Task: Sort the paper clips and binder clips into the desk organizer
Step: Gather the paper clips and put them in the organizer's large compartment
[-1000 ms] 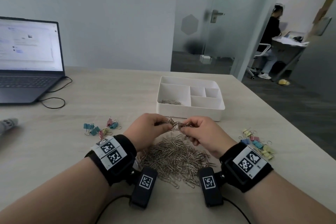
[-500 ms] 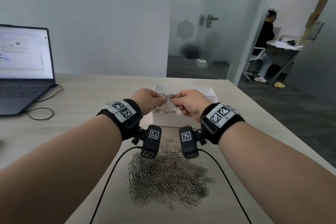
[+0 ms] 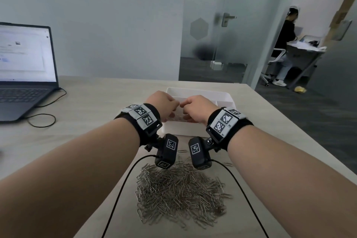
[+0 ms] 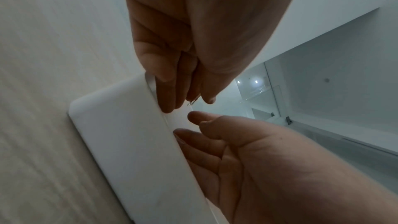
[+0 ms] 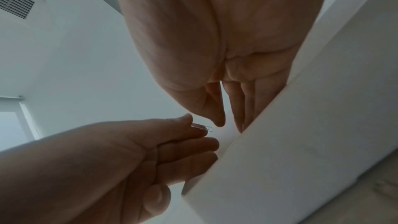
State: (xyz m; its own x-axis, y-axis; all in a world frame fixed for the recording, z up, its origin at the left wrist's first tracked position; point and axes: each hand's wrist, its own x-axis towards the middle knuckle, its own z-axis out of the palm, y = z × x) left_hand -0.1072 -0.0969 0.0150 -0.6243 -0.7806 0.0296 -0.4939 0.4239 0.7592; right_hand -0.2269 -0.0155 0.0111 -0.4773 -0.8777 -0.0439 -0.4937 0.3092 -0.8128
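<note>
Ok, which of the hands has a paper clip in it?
The left hand: it pinches a paper clip, while the right hand holds nothing visible.

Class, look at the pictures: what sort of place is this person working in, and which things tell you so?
Most likely an office: an open laptop on the desk, a glass door to a carpeted room, and another person at a second desk.

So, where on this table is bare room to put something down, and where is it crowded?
Bare patches: the light wooden table between the dark laptop and the white plastic organizer, and the strip right of it. Crowded: the heap of silver paper clips in front, with both hands above the organizer.
</note>
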